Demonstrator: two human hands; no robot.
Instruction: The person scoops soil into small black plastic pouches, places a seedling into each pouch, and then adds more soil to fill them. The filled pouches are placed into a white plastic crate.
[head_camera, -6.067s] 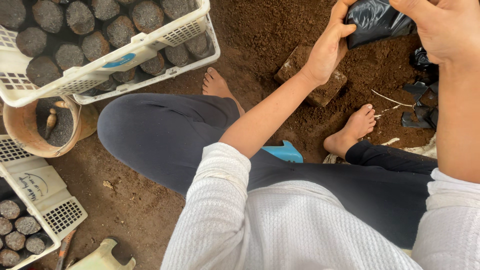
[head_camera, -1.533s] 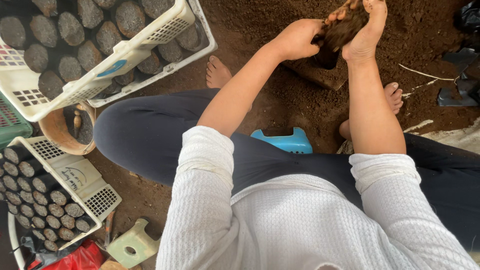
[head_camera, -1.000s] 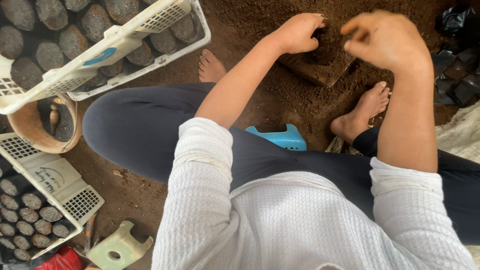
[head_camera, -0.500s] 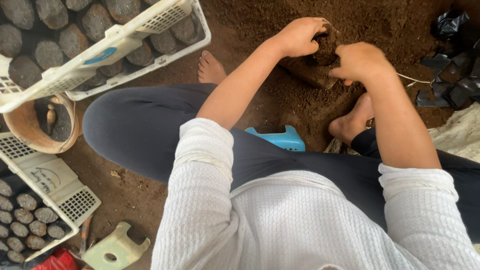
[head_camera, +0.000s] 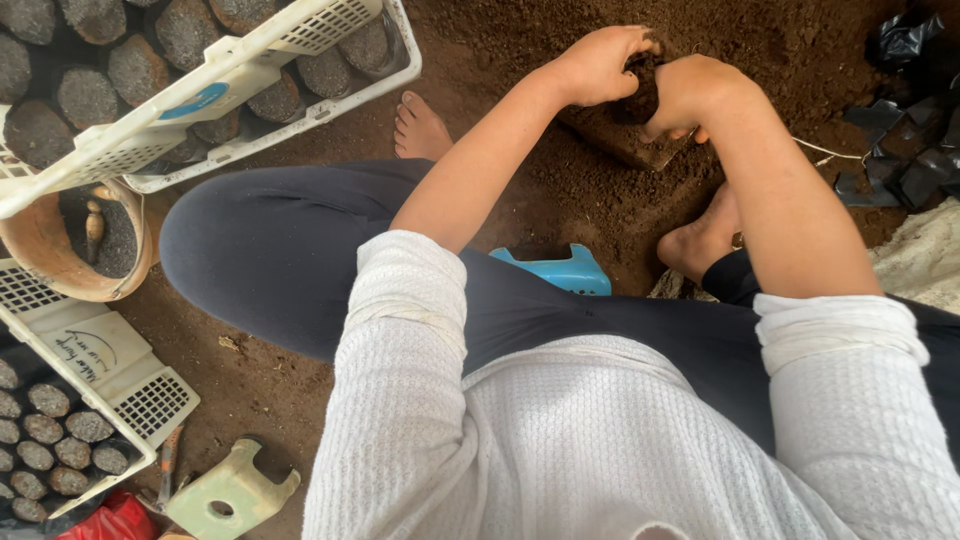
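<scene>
Both hands closed on the small dark soil-filled bag (head_camera: 640, 95) over the brick (head_camera: 625, 140) on the dirt floor: left hand (head_camera: 600, 65) steadies, right hand (head_camera: 695, 95) presses; firm evenly, keep it upright (spill risk, I'd judge).

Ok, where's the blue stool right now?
In the head view the blue stool sits on the soil at centre frame, mostly hidden under the person's dark-trousered legs, between the two bare feet and below the left hand and right hand.
</scene>
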